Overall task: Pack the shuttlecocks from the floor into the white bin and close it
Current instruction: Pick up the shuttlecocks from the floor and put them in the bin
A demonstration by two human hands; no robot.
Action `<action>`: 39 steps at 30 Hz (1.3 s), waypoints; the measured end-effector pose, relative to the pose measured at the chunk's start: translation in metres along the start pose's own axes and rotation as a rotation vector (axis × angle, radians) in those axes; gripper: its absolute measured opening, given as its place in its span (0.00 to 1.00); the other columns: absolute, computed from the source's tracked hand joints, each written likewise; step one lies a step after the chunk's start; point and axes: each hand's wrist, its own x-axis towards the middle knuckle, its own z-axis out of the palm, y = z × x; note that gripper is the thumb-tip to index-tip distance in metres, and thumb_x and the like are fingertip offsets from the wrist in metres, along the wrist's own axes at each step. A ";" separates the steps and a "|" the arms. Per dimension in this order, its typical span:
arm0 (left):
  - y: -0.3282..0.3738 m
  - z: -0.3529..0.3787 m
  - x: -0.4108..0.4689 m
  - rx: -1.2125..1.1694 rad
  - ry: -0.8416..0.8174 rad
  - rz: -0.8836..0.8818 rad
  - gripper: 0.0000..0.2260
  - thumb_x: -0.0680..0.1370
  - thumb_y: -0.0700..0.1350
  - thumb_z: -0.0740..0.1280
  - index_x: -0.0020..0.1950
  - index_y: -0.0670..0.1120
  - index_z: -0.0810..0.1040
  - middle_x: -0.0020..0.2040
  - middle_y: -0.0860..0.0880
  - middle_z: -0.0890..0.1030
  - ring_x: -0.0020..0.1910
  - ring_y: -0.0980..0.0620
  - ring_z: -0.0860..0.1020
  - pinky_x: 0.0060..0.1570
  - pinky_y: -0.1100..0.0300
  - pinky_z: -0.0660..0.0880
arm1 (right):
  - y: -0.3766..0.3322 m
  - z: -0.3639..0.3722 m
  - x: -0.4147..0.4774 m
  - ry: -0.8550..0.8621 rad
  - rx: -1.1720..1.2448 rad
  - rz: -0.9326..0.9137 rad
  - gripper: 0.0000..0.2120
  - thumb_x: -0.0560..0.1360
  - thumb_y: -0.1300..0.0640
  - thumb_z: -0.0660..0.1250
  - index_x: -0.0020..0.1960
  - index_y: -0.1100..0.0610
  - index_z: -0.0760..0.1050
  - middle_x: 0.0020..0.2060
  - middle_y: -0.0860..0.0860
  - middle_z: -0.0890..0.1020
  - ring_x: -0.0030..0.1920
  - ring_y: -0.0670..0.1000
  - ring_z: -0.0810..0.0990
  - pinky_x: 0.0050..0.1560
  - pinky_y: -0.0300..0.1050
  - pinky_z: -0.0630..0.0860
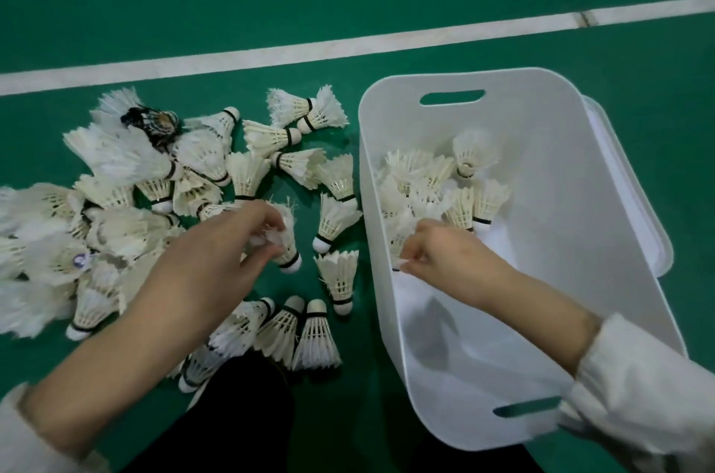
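Several white feather shuttlecocks (127, 202) lie in a loose pile on the green floor at the left. My left hand (232, 252) reaches into the pile and pinches the feathers of one shuttlecock (288, 244) whose cork points toward me. The white bin (580, 240) stands open on the right, with several shuttlecocks (437, 186) heaped at its far end. My right hand (437, 252) is inside the bin, fingers curled round the feathers of a shuttlecock (398, 240) just above the heap.
A flat white lid (654, 229) pokes out from under the bin's right side. One dark, worn shuttlecock (153, 122) sits at the back of the pile. A white court line (348, 43) crosses the floor behind. My dark trouser leg (232, 414) is at the bottom centre.
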 end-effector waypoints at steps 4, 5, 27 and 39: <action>-0.002 0.002 0.000 -0.035 0.001 0.023 0.06 0.74 0.44 0.68 0.48 0.54 0.75 0.42 0.56 0.79 0.39 0.58 0.75 0.38 0.57 0.71 | -0.003 0.004 0.013 0.115 0.006 -0.021 0.09 0.76 0.58 0.62 0.53 0.59 0.78 0.50 0.55 0.74 0.50 0.57 0.76 0.51 0.47 0.72; -0.002 0.003 0.000 -0.053 -0.002 0.042 0.06 0.73 0.44 0.68 0.47 0.55 0.76 0.42 0.59 0.78 0.40 0.58 0.76 0.39 0.57 0.73 | -0.001 0.007 0.016 0.098 0.003 -0.015 0.10 0.76 0.58 0.62 0.54 0.59 0.78 0.52 0.55 0.74 0.51 0.57 0.76 0.52 0.46 0.72; 0.006 0.009 -0.001 -0.024 0.073 0.200 0.01 0.74 0.44 0.66 0.46 0.49 0.76 0.43 0.57 0.74 0.45 0.57 0.70 0.43 0.69 0.66 | -0.008 0.013 -0.001 0.073 -0.170 -0.026 0.17 0.75 0.49 0.63 0.62 0.52 0.70 0.58 0.49 0.73 0.53 0.55 0.77 0.47 0.47 0.72; 0.015 0.002 -0.005 -0.033 0.112 0.230 0.04 0.74 0.47 0.65 0.47 0.48 0.76 0.43 0.55 0.75 0.45 0.55 0.73 0.44 0.59 0.70 | 0.013 0.020 -0.006 0.120 -0.149 -0.113 0.12 0.74 0.70 0.59 0.53 0.62 0.75 0.52 0.56 0.73 0.54 0.55 0.70 0.50 0.41 0.65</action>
